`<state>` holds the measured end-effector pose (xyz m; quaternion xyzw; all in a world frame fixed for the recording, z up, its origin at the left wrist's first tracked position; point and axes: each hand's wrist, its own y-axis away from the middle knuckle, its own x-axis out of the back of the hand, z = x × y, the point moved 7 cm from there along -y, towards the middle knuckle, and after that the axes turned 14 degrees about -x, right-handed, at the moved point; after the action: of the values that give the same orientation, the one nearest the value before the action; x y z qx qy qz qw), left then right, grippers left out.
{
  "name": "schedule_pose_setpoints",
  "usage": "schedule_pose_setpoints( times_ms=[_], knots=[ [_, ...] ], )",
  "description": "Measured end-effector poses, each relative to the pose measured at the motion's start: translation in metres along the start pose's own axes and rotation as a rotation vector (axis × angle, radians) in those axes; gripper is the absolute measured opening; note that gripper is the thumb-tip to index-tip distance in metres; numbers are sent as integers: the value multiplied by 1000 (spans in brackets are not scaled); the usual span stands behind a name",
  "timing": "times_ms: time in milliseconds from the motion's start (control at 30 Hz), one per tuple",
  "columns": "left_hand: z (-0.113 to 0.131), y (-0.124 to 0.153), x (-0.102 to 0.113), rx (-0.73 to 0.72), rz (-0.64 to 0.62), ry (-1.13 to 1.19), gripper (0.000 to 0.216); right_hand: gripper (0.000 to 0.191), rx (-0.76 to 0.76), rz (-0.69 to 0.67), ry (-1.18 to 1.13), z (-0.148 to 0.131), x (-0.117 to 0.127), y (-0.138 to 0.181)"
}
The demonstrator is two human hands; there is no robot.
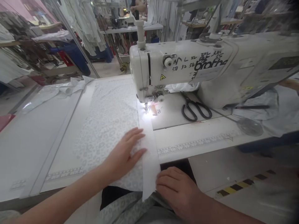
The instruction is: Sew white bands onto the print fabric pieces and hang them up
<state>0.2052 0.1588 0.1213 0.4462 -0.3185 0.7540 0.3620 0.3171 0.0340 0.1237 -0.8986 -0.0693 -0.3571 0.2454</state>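
Observation:
My left hand point(125, 152) lies flat with fingers stretched out on a pale leopard-print fabric point(105, 124) spread over the sewing table point(30, 140). A plain white strip point(149, 146) runs along the fabric's right edge up to the needle point(146, 107) of a white sewing machine point(187, 67). My right hand point(176, 188) sits at the table's front edge with its fingers curled, pinching the lower end of that white strip. The lamp lights the spot under the needle.
Black scissors point(195, 110) lie on the machine bed right of the needle. A printed ruler point(193, 144) runs along the table front. Crumpled pale cloth point(275, 105) lies at right, more cloth point(70, 85) at back left. Hanging garments point(86, 25) and other workstations fill the background.

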Motion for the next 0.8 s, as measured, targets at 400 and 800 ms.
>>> schedule_pose_setpoints(
  times_ms=[400, 800],
  knots=[
    [-24, -28, -6, -39, -124, -91, 41, 23, -72, 8, 8, 20, 8, -39],
    [-42, -48, -2, -51, -57, -75, 34, 21, -102, -27, 56, 58, 11, -90]
  ],
)
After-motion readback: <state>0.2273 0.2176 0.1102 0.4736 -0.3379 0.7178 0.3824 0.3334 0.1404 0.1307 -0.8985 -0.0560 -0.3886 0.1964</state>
